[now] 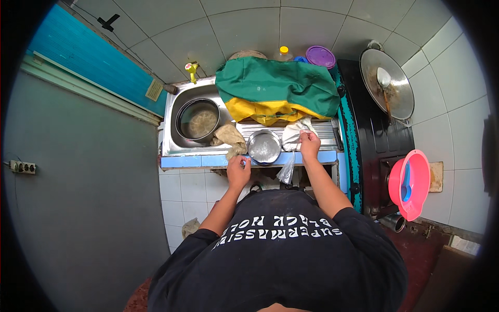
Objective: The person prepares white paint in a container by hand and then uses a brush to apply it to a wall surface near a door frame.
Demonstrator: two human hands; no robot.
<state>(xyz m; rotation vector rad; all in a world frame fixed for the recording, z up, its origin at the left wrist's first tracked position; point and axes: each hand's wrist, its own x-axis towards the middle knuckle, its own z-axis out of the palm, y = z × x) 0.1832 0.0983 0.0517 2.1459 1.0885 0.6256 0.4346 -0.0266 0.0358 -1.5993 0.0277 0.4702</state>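
Observation:
My left hand (239, 172) is at the blue-tiled counter edge, its fingers loosely bent and apart, with nothing visible in them. Just beyond it a crumpled beige cloth (230, 137) hangs over the sink's rim. Between my hands a round, shallow metal pan (264, 146) sits on the ridged drainboard. The fingers of my right hand (310, 145) are closed on a white bag (294, 135), which seems to be plastic; its contents are hidden. Below that bag, a clear plastic bag (286, 170) hangs over the counter edge.
A dark pot (198, 120) with cloudy water stands in the steel sink (173, 139) under a yellow tap (192, 72). Green and yellow fabric (278, 83) covers things behind. A knife (337, 136) lies beside the stove, which holds a wok (400, 99) and a pink basin (414, 179).

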